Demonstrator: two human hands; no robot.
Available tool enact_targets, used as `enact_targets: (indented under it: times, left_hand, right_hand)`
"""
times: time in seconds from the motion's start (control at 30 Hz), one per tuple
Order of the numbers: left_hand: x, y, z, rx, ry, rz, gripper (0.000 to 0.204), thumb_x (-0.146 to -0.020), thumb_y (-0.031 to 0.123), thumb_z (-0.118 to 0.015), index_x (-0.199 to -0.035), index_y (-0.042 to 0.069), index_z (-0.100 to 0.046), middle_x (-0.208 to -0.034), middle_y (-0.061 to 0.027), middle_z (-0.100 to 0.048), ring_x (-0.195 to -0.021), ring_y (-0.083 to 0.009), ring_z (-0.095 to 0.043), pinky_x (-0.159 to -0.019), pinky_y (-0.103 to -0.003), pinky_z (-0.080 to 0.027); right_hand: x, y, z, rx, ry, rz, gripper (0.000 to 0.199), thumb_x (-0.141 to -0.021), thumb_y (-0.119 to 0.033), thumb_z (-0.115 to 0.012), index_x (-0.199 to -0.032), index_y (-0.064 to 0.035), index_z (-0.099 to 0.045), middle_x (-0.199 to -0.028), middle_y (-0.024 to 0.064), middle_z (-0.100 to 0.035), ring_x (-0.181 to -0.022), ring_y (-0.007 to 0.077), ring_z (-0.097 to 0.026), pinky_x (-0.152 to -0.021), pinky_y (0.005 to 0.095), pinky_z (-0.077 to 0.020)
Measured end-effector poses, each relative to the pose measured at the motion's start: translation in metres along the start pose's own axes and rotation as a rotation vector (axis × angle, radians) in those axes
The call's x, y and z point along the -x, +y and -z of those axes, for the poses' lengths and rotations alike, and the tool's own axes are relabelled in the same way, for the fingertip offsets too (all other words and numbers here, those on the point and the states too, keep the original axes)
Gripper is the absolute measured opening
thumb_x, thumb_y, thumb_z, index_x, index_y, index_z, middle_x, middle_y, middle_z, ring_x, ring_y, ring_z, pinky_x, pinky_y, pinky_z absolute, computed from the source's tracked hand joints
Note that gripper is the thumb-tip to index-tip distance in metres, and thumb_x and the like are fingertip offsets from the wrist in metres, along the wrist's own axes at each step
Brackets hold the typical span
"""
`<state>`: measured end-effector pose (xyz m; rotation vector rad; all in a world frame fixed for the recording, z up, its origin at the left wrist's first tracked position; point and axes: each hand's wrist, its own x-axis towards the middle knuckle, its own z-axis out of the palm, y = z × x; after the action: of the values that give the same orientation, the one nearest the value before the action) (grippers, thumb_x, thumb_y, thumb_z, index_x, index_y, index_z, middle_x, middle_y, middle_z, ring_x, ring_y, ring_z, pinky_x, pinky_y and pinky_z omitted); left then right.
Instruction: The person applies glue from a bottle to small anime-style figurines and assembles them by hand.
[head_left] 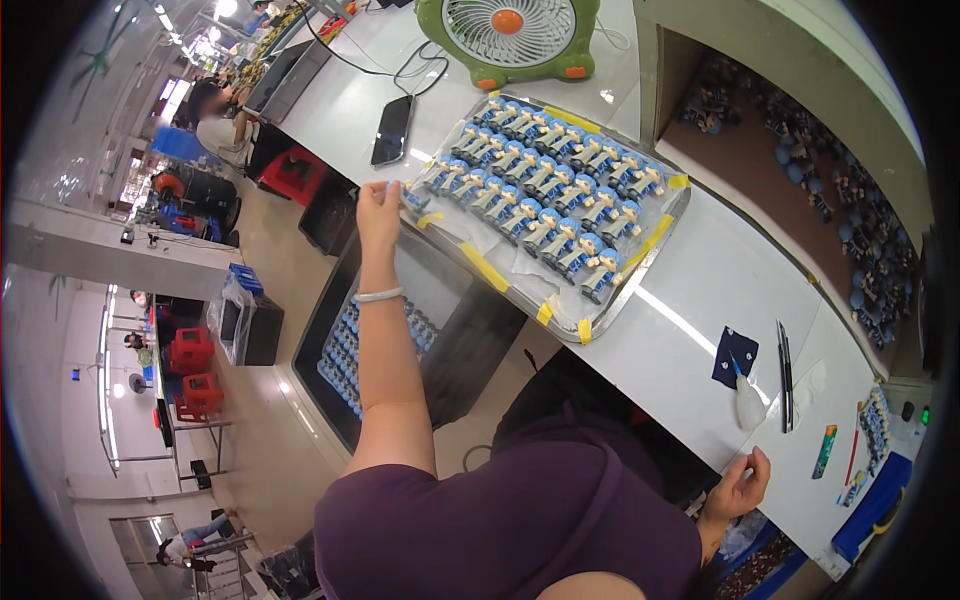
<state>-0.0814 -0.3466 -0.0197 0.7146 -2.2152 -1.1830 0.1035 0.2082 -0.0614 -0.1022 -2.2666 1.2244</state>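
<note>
My left hand [378,215] reaches to the left corner of a metal tray [610,322] edged with yellow tape. Its thumb and fingers are pinched on a small blue figurine [411,198], partly hidden by the fingertips. Rows of similar figurines [545,188] with blue heads lie close together across the tray. My right hand [738,486] rests by the table's front edge, fingers loosely curled and apart from the thumb, with nothing visible in it. Nearest to it is a white squeeze bottle [748,405] with a thin tip, lying partly on a dark cloth [735,352].
A green fan [510,40] and a black phone [393,130] stand behind the tray. Thin dark tools [785,375] lie right of the bottle. On the right, a compartment holds many figurines [860,250]. Below the table's left side sits a black crate [460,345] with more figurines.
</note>
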Motion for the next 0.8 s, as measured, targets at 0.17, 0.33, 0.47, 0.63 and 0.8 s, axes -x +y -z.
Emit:
enact_targets:
  times: [0.17,0.33,0.47,0.63,0.8]
  left_hand:
    - [0.002,-0.034,-0.026,-0.286,0.124,-0.110,0.031,-0.077,0.032,-0.060,-0.085,0.002,-0.056,-0.083,-0.0159,-0.057,-0.081,-0.0275,-0.054,-0.075,-0.035,-0.042]
    - [-0.012,-0.058,-0.034,-0.511,0.155,-0.178,0.031,-0.077,0.035,-0.058,-0.087,0.006,-0.061,-0.090,-0.0197,-0.055,-0.087,-0.0342,-0.052,-0.080,-0.041,-0.040]
    - [-0.012,-0.068,-0.022,-0.314,0.159,-0.306,0.019,-0.077,0.016,-0.055,-0.081,-0.003,-0.058,-0.072,-0.0170,-0.059,-0.066,-0.0243,-0.057,-0.063,-0.035,-0.044]
    - [0.020,0.015,-0.041,-0.594,0.365,-0.598,0.025,-0.083,0.023,-0.051,-0.097,0.001,-0.051,-0.096,-0.0154,-0.050,-0.089,-0.0313,-0.046,-0.080,-0.041,-0.036]
    - [0.089,0.174,-0.142,-0.033,-0.468,-0.647,0.024,-0.076,0.010,-0.059,-0.098,0.002,-0.053,-0.091,-0.0114,-0.056,-0.087,-0.0259,-0.051,-0.082,-0.034,-0.038]
  right_hand:
    - [-0.003,0.004,-0.004,0.019,-0.017,0.021,0.016,-0.077,0.005,-0.051,-0.092,0.0043,-0.053,-0.078,0.0114,-0.052,-0.068,0.0198,-0.049,-0.063,0.0261,-0.0404]
    - [-0.006,0.001,-0.001,0.096,-0.019,0.042,0.016,-0.072,0.005,-0.052,-0.087,0.0028,-0.054,-0.074,0.0129,-0.053,-0.061,0.0237,-0.050,-0.055,0.0295,-0.0408]
    - [-0.017,-0.002,-0.007,0.103,-0.056,0.118,0.019,-0.065,0.006,-0.055,-0.083,-0.0008,-0.055,-0.067,0.0106,-0.054,-0.054,0.0239,-0.051,-0.050,0.0313,-0.0408]
    - [-0.018,-0.005,-0.005,0.106,0.009,0.175,0.020,-0.062,0.005,-0.057,-0.080,-0.0026,-0.056,-0.063,0.0096,-0.054,-0.051,0.0252,-0.050,-0.048,0.0321,-0.0400]
    - [-0.028,-0.011,-0.002,0.148,0.029,0.201,0.019,-0.059,0.004,-0.058,-0.076,-0.0047,-0.057,-0.058,0.0078,-0.051,-0.048,0.0240,-0.049,-0.045,0.0325,-0.0362]
